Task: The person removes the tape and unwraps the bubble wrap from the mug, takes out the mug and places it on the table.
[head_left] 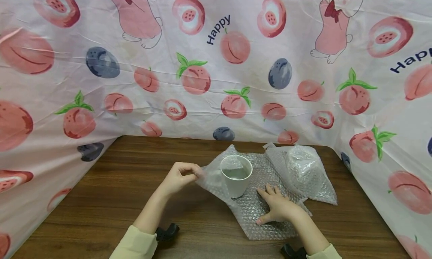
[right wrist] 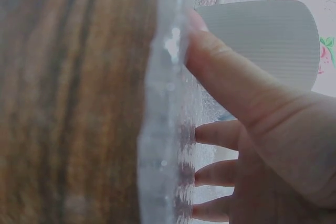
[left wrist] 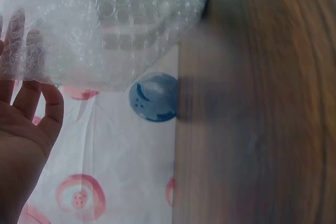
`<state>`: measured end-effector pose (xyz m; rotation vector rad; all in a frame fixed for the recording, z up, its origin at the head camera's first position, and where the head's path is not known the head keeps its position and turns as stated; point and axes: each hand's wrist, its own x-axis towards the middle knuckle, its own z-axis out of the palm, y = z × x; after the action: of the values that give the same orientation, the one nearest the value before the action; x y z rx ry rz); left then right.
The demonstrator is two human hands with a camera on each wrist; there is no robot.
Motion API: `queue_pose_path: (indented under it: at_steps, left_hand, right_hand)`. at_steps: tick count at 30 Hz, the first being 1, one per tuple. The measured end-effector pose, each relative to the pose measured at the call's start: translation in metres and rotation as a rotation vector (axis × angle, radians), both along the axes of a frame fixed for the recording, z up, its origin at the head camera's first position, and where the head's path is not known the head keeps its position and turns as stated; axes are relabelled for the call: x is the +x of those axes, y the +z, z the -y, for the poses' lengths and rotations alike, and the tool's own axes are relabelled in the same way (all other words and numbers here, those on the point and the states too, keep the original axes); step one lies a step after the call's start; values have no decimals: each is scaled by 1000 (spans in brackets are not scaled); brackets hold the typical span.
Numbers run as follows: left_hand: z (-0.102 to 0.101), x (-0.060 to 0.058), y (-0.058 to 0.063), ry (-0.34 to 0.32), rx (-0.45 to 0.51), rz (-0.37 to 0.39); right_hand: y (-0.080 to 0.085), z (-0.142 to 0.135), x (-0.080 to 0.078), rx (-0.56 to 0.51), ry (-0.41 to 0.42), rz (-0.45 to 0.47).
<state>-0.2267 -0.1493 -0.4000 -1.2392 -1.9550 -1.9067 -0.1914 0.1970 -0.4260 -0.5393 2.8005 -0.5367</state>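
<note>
Peach-printed cloth hangs behind a brown wooden table.

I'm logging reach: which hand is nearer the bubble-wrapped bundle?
Right. The right hand rests on the bubble wrap, left and in front of the bundle; the left hand is farther left, past the white cup.

- Head view: bright, fairly even; soft shadow on the counter left of the cup.
- Left wrist view: dimmer — fingers shaded, counter smeared.
- Right wrist view: glints on bubble wrap — counter out of focus.
</note>
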Motion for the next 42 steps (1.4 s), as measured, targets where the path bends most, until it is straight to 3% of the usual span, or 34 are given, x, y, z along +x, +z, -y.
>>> queue_pose_path:
  at_steps: [6,9,20,25,31,35,42]
  left_hand:
    - [11,4,-2,-91,-17,36]
    - [17,7,-4,-98,-42,34]
    - [35,13,-12,20,-254,-27]
    - [42,15,-14,57,-364,35]
    - [46,16,-15,47,-388,125]
    - [47,17,-15,96,-442,133]
    - [47,20,-13,207,-539,31]
  right_hand:
    - [0,0,2,-4,-2,2]
    - [1,0,2,-7,-4,5]
    - [0,-1,1,1,-3,14]
    - [-1,-1,0,4,-6,18]
    - [-1,0,0,2,-6,17]
    - [0,0,0,1,-4,21]
    - [1,0,1,-1,-4,28]
